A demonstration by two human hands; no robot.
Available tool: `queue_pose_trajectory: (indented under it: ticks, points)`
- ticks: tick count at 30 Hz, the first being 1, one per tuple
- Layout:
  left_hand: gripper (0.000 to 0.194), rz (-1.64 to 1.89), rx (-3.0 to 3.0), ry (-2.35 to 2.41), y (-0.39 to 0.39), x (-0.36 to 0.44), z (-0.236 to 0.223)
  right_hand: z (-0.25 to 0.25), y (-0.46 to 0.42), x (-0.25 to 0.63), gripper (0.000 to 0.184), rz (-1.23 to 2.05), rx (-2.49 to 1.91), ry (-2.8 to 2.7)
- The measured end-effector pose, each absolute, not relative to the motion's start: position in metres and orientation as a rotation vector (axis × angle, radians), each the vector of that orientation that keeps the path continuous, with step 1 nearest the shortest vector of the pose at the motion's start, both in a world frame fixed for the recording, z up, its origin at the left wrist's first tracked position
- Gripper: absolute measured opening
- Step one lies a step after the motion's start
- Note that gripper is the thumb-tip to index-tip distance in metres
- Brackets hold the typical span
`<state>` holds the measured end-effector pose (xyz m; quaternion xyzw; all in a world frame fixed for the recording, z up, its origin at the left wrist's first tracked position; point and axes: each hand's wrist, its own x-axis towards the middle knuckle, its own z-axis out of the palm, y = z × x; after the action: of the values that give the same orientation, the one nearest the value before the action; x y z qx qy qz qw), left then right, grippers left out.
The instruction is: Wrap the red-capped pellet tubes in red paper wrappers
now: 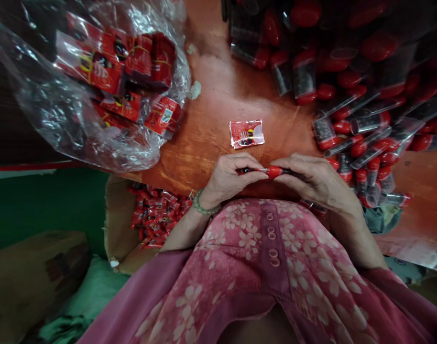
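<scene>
I see the left hand [225,177] and right hand [313,181] each pinching one end of a small red tube [275,172], likely to keep it steady. The table's [211,102] near edge is close by. Just past them lies a flat red piece [247,133], maybe for easy reach. There looks to be room around it, between the clear bag [139,157] and the tube pile [376,143].

We find no word or number that can be read. On the red printed label [252,131] lying on the surface [211,107], we see pale marks like lettering, too small to read. In the clear plastic bag [128,152], one red bundle [163,117] bears a whitish patch resembling a printed code, and the banded bundle [105,71] shows similarly illegible print.
</scene>
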<state>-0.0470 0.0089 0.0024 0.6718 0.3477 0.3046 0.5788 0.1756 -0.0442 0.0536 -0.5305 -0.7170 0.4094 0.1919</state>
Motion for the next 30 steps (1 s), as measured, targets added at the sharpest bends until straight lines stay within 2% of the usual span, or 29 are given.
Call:
queue_pose_trajectory:
  ticks: [6,11,18,25,30]
  points:
    - [0.011,0.673,1.523,0.811,0.006,-0.046,-0.001,0.049,-0.033,0.183,0.028,1.455,-1.335,-1.921]
    - [0.014,0.596,1.507,0.815,0.005,-0.042,-0.001,0.046,-0.027,0.189,0.029,1.612,-1.296,-1.932]
    - [0.018,0.464,1.425,0.778,0.008,-0.04,0.0,0.047,-0.025,0.185,0.021,1.522,-1.325,-1.951]
    - [0.034,0.276,1.337,0.777,0.015,-0.043,0.007,0.041,-0.03,0.177,0.017,1.51,-1.364,-1.758]
    - [0.041,0.347,1.109,0.84,0.011,-0.044,0.006,0.037,-0.041,0.17,0.017,1.504,-1.455,-1.441]
